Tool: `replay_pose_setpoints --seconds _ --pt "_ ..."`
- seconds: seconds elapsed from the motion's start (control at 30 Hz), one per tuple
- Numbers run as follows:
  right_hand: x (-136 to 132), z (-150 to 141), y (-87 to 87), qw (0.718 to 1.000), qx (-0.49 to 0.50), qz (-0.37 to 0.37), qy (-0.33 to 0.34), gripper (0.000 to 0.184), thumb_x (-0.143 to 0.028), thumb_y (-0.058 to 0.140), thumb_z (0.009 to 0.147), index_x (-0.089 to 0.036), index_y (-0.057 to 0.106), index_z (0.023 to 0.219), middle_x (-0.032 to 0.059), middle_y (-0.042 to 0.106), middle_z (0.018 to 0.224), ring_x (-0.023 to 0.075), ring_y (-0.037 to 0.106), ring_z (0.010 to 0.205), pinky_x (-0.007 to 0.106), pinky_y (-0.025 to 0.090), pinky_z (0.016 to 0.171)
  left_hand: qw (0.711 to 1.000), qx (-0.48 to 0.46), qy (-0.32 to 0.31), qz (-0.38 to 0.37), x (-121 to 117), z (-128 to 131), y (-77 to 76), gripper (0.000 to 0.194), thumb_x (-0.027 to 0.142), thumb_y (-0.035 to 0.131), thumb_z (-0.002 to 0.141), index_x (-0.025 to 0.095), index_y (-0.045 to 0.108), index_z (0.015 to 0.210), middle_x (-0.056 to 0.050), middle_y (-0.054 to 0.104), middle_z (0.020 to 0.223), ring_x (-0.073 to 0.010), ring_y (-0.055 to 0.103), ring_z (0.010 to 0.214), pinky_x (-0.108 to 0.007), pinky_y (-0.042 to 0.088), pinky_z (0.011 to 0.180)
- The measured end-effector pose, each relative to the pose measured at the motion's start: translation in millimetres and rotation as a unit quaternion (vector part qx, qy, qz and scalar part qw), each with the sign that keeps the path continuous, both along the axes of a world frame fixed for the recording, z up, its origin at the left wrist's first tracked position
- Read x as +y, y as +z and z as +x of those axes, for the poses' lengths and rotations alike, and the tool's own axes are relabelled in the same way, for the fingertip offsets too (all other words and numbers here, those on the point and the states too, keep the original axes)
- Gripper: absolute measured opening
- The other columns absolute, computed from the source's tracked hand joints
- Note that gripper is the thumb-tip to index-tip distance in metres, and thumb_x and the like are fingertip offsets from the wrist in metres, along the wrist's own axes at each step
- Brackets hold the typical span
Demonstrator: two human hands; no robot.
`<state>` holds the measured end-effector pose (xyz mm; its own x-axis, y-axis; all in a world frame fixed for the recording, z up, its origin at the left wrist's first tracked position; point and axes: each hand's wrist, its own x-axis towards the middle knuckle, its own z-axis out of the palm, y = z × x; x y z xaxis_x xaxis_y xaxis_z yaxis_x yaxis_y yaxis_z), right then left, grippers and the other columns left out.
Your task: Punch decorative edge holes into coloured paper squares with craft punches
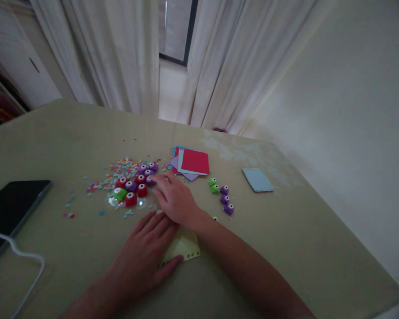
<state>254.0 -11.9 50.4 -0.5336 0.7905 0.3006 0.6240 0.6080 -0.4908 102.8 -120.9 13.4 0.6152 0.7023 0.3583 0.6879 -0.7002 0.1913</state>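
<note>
Left hand (142,252): flattened over the left part of the yellow card (182,247), fingers extended, thumb lying across the card's near edge.
Right hand (176,199): over the card's far end, crossing the left fingertips in this view, its own fingertips at a purple eyed bead (149,180) (whether they pinch it, I cannot tell).
Yellow card: between the hands and partly covered by them, a row of small marks along its near edge; its long axis is hidden.
Bead cluster (131,199): red, purple and green, beyond the card and to its left, strung loosely on a slant from near left to far right; the right hand is the nearer one.
Clear discs (141,204): just beside the cluster, beyond the card and to its left.
Confetti (123,168): scattered farther beyond the card, leftward.
Card stack (196,161): well beyond the card, red on top.
Bead row (224,199): green and purple, beyond the card to its right.
Pale blue card (257,179): farther right of the yellow one.
Tablet (16,204): well left of the yellow card, with a white cable (29,254).
</note>
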Motion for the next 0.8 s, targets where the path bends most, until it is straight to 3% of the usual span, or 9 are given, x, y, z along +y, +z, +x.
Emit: replay_pose_setpoints --seconds 0.13,0.3,0.4,0.5,0.63,0.8 --pt "31.8 -15.8 -20.1 0.998 -0.047 0.024 0.027 0.033 -0.02 0.063 0.11 -0.023 0.067 0.142 0.0093 0.068 0.144 0.0237 0.062 0.135 0.037 0.052 0.115 1.0 0.001 0.005 0.004 -0.1 -1.0 0.8 0.069 0.056 0.066 0.1 0.021 0.052 0.159 -0.01 0.067 0.155 -0.0316 0.062 0.137 -0.049 0.037 0.12" --pt "30.7 23.1 -30.7 0.999 0.002 0.007 -0.041 0.031 -0.018 0.069 0.106 -0.019 0.071 0.137 0.0122 0.074 0.13 0.0242 0.067 0.125 0.038 0.053 0.111 1.0 0.005 0.013 0.0 -0.7 -1.0 -1.3 0.068 0.055 0.066 0.101 0.024 0.053 0.16 -0.008 0.062 0.161 -0.0311 0.061 0.142 -0.048 0.039 0.12" --pt "10.5 60.4 -25.4 0.995 0.054 -0.008 -0.083 0.029 -0.013 0.074 0.101 -0.02 0.075 0.129 0.0104 0.076 0.122 0.0236 0.071 0.113 0.04 0.056 0.104 1.0 0.009 0.022 0.007 -2.0 -0.1 -1.4 0.064 0.053 0.066 0.102 0.024 0.055 0.158 -0.007 0.06 0.163 -0.0308 0.061 0.141 -0.048 0.038 0.12" --pt "-30.0 92.3 -16.4 0.982 0.14 -0.043 -0.119 0.026 -0.017 0.078 0.096 -0.02 0.076 0.121 0.0081 0.077 0.11 0.0207 0.072 0.09 0.036 0.06 0.087 0.999 0.01 0.035 0.011 -3.6 0.9 -1.5 0.063 0.051 0.066 0.101 0.024 0.056 0.157 -0.006 0.06 0.163 -0.031 0.062 0.141 -0.048 0.038 0.12" --pt "-86.4 118.9 -8.9 0.975 0.168 -0.083 -0.121 0.027 -0.019 0.078 0.093 -0.021 0.075 0.119 0.0077 0.076 0.105 0.0206 0.071 0.089 0.033 0.059 0.082 0.999 0.009 0.051 0.015 -3.4 2.3 -2.4 0.064 0.052 0.065 0.101 0.023 0.056 0.157 -0.007 0.059 0.164 -0.0313 0.06 0.143 -0.047 0.036 0.121" --pt "-97.6 129.8 -8.7 0.98 0.113 -0.14 -0.086 0.028 -0.013 0.075 0.089 -0.021 0.077 0.115 0.0054 0.072 0.1 0.0186 0.068 0.083 0.029 0.055 0.076 0.998 0.012 0.063 0.015 -0.8 3.1 -2.6 0.067 0.052 0.066 0.101 0.022 0.053 0.16 -0.007 0.059 0.164 -0.0312 0.059 0.144 -0.046 0.034 0.122"
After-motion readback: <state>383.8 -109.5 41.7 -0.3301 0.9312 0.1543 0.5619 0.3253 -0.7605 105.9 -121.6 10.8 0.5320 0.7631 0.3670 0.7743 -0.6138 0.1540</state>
